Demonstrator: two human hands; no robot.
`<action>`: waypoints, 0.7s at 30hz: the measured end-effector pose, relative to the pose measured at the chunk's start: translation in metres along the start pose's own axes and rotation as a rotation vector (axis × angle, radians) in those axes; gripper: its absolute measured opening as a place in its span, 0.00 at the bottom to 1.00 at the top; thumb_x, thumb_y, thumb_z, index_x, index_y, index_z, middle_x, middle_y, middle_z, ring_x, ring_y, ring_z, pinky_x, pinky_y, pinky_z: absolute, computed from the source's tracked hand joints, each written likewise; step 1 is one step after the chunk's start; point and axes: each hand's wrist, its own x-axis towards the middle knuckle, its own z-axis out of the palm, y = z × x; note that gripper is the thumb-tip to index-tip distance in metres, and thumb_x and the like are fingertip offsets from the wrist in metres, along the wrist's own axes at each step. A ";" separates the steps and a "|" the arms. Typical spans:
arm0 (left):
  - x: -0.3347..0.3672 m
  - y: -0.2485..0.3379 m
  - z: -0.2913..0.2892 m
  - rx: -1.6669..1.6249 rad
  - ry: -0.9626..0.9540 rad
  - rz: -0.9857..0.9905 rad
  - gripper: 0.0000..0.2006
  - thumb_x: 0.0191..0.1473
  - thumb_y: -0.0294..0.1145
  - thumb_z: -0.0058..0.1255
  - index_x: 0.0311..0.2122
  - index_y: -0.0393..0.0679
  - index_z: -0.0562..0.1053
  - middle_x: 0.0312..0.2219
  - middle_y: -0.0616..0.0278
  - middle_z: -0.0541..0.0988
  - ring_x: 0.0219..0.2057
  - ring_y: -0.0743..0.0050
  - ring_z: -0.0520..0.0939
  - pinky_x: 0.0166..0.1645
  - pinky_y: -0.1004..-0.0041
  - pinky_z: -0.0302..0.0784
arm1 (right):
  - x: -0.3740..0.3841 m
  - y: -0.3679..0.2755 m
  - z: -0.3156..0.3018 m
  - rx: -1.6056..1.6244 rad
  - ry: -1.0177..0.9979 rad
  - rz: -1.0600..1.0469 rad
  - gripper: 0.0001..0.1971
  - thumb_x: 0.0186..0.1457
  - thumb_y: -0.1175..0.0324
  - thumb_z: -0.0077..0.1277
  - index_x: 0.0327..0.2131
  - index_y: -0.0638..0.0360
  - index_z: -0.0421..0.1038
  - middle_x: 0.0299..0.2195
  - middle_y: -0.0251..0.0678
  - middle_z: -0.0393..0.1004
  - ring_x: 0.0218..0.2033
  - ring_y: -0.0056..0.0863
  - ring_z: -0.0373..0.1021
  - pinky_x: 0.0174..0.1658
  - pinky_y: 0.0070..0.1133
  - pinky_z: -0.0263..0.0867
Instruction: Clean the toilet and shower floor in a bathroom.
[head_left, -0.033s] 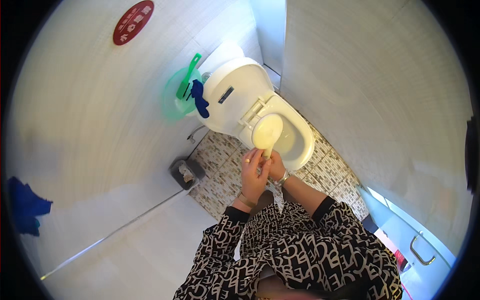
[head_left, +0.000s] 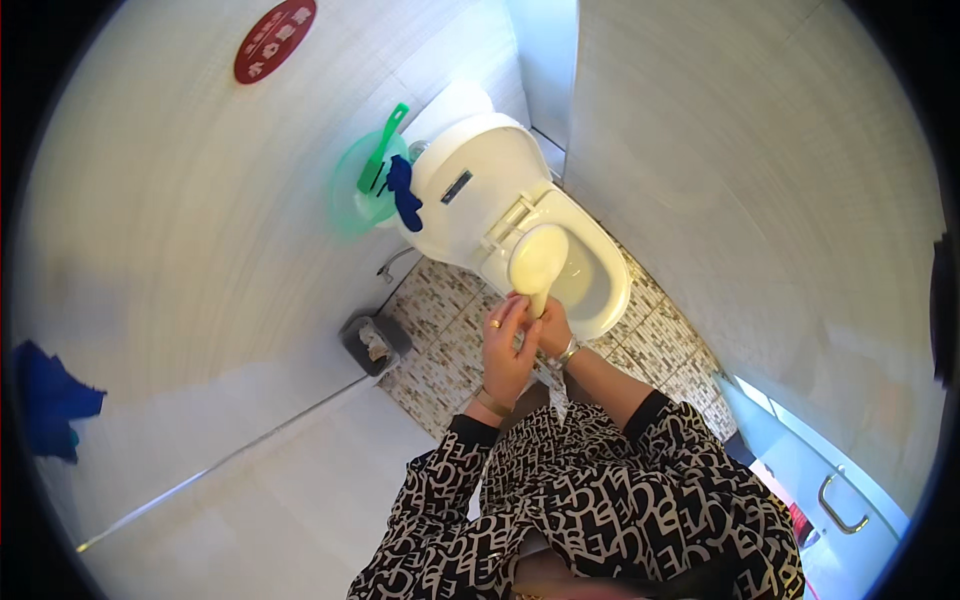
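While held over open white ceramic toilet bowl (head_left: 590,285), cream round-headed plastic brush (head_left: 538,262) runs long axis head-up, handle down into both hands. Left hand (head_left: 508,345) fingers wrapped on handle; right hand (head_left: 552,330) behind it, also closed on handle. Hands touching, equally near.

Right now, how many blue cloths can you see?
2: one dark blue cloth hangs by the green plastic basin beside the white toilet; another blue cloth far left. Others may be hidden.

The one head camera looks steeply down from high above, close over the hands (head_left: 520,340), at the toilet (head_left: 520,215) and tiled floor (head_left: 440,330).
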 end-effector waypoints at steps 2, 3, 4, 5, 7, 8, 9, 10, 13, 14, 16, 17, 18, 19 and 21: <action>-0.021 0.002 -0.012 -0.015 0.009 -0.022 0.14 0.48 0.28 0.53 0.41 0.36 0.71 0.40 0.52 0.74 0.43 0.54 0.72 0.49 0.64 0.66 | 0.004 -0.001 0.002 -0.090 0.051 0.001 0.11 0.51 0.72 0.51 0.40 0.62 0.69 0.25 0.25 0.70 0.24 0.13 0.66 0.27 0.14 0.63; -0.033 0.002 -0.019 0.020 -0.015 -0.052 0.14 0.48 0.28 0.53 0.41 0.37 0.71 0.41 0.52 0.74 0.43 0.54 0.72 0.49 0.64 0.66 | 0.007 -0.006 0.006 -0.099 0.171 -0.016 0.09 0.50 0.73 0.50 0.37 0.62 0.70 0.19 0.25 0.67 0.20 0.13 0.63 0.22 0.14 0.60; -0.045 0.001 -0.027 0.053 -0.040 -0.082 0.14 0.48 0.28 0.53 0.41 0.37 0.71 0.41 0.52 0.74 0.43 0.54 0.72 0.49 0.64 0.66 | 0.010 -0.010 0.009 -0.110 0.293 -0.032 0.07 0.50 0.74 0.50 0.35 0.61 0.71 0.14 0.24 0.65 0.15 0.14 0.61 0.18 0.14 0.56; -0.053 -0.001 -0.029 0.060 -0.016 -0.079 0.14 0.48 0.28 0.53 0.41 0.37 0.71 0.41 0.52 0.74 0.43 0.54 0.72 0.49 0.64 0.66 | 0.019 -0.017 0.008 -0.115 0.269 -0.039 0.07 0.50 0.74 0.50 0.35 0.61 0.71 0.14 0.24 0.65 0.15 0.14 0.61 0.18 0.14 0.56; -0.080 -0.004 -0.035 0.022 -0.043 -0.155 0.12 0.48 0.28 0.53 0.40 0.39 0.72 0.41 0.53 0.74 0.44 0.54 0.72 0.49 0.64 0.66 | 0.021 -0.023 0.003 -0.089 0.408 -0.118 0.09 0.48 0.75 0.49 0.35 0.61 0.70 0.11 0.27 0.63 0.12 0.15 0.59 0.16 0.15 0.54; -0.094 -0.009 -0.035 0.017 -0.032 -0.161 0.12 0.48 0.28 0.53 0.40 0.39 0.72 0.41 0.53 0.74 0.44 0.54 0.72 0.49 0.64 0.66 | 0.024 -0.025 -0.002 -0.099 0.400 -0.116 0.09 0.48 0.75 0.49 0.35 0.61 0.70 0.11 0.27 0.63 0.12 0.15 0.59 0.16 0.15 0.54; -0.107 -0.011 -0.037 0.013 -0.027 -0.182 0.12 0.48 0.28 0.52 0.39 0.39 0.72 0.40 0.52 0.74 0.43 0.53 0.72 0.49 0.63 0.66 | 0.025 -0.027 -0.004 -0.086 0.432 -0.150 0.09 0.47 0.76 0.48 0.35 0.62 0.70 0.12 0.27 0.62 0.12 0.16 0.58 0.16 0.16 0.54; -0.120 -0.013 -0.040 0.009 -0.022 -0.204 0.11 0.48 0.28 0.51 0.39 0.39 0.72 0.40 0.52 0.74 0.43 0.52 0.72 0.49 0.62 0.66 | 0.026 -0.029 -0.006 -0.074 0.464 -0.184 0.09 0.46 0.76 0.47 0.34 0.63 0.70 0.12 0.27 0.62 0.12 0.16 0.58 0.16 0.17 0.54; -0.159 -0.018 -0.058 0.008 0.042 -0.248 0.11 0.47 0.28 0.52 0.38 0.39 0.73 0.39 0.52 0.75 0.43 0.53 0.73 0.49 0.63 0.66 | 0.029 -0.032 0.003 0.079 0.516 -0.244 0.09 0.45 0.77 0.47 0.33 0.64 0.69 0.12 0.28 0.60 0.12 0.17 0.56 0.16 0.18 0.54; -0.175 -0.018 -0.065 0.008 0.059 -0.264 0.11 0.47 0.28 0.52 0.38 0.39 0.73 0.39 0.52 0.75 0.43 0.53 0.73 0.49 0.63 0.66 | 0.027 -0.030 0.006 0.069 0.500 -0.231 0.09 0.45 0.77 0.47 0.33 0.64 0.69 0.12 0.28 0.60 0.12 0.17 0.56 0.16 0.18 0.54; -0.206 -0.017 -0.073 -0.009 0.125 -0.318 0.10 0.47 0.27 0.52 0.37 0.40 0.73 0.39 0.53 0.75 0.42 0.54 0.73 0.48 0.63 0.67 | 0.021 -0.029 0.009 0.077 0.416 -0.165 0.09 0.45 0.77 0.47 0.33 0.65 0.67 0.12 0.28 0.58 0.11 0.18 0.54 0.17 0.18 0.53; -0.224 -0.017 -0.080 -0.011 0.138 -0.327 0.10 0.47 0.27 0.52 0.37 0.40 0.73 0.39 0.53 0.75 0.42 0.54 0.73 0.48 0.63 0.67 | 0.012 -0.027 0.016 0.038 0.400 -0.138 0.08 0.44 0.78 0.46 0.32 0.65 0.67 0.12 0.28 0.58 0.11 0.18 0.54 0.16 0.19 0.53; -0.242 -0.016 -0.088 -0.019 0.170 -0.365 0.10 0.47 0.28 0.53 0.37 0.40 0.73 0.39 0.53 0.75 0.42 0.54 0.74 0.47 0.64 0.68 | 0.004 -0.022 0.019 0.031 0.388 -0.132 0.08 0.44 0.78 0.46 0.32 0.65 0.67 0.12 0.28 0.58 0.11 0.18 0.54 0.16 0.19 0.53; -0.261 -0.014 -0.096 -0.028 0.202 -0.402 0.10 0.48 0.28 0.53 0.37 0.40 0.73 0.38 0.54 0.75 0.42 0.54 0.74 0.47 0.64 0.69 | -0.005 -0.016 0.021 -0.028 0.344 -0.101 0.08 0.44 0.78 0.46 0.32 0.64 0.68 0.12 0.28 0.59 0.11 0.18 0.55 0.16 0.19 0.53; -0.298 -0.018 -0.107 0.014 0.251 -0.415 0.09 0.48 0.28 0.53 0.37 0.41 0.73 0.38 0.56 0.76 0.40 0.60 0.75 0.43 0.68 0.70 | -0.017 -0.011 0.025 -0.145 0.304 -0.085 0.07 0.45 0.77 0.45 0.31 0.63 0.68 0.12 0.28 0.60 0.10 0.18 0.56 0.15 0.19 0.54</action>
